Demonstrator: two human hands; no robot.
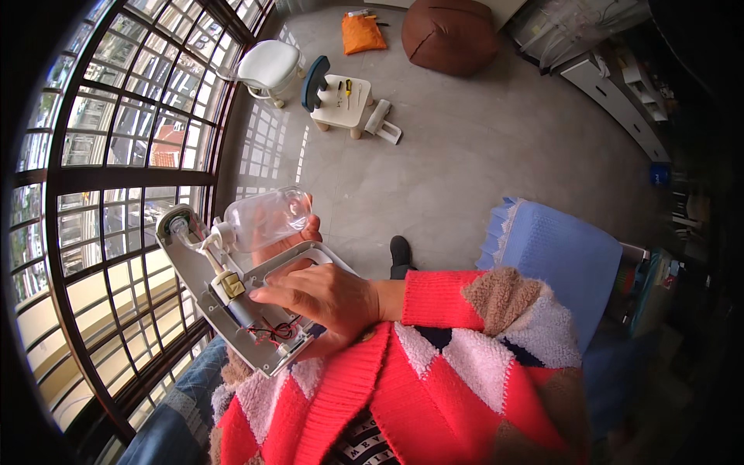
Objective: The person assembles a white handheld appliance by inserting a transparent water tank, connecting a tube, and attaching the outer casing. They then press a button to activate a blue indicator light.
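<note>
An opened white automatic soap dispenser (260, 364) is held at a slant before my chest, its inside facing up. Its clear plastic bottle (260, 221) sticks out at the far end. Inside the housing lie a pump motor (242, 312), a yellowish gear block (229, 286), a white tube and thin red and black wires (280, 332). My left hand (271, 249) supports the dispenser from beneath, its fingers showing behind the bottle; its palm is mostly hidden. Over the housing reaches my right hand (333, 294), index finger stretched toward the gear block. Whether that fingertip touches cannot be told.
On a small white chair (341, 112) with a dark backrest lie a yellow screwdriver (349, 87) and small parts. A white cover piece (382, 124) rests on the floor beside it. Nearby are a white stool (269, 63), orange bag (363, 34), brown beanbag (449, 35) and blue-covered furniture (554, 252). Barred windows line the left.
</note>
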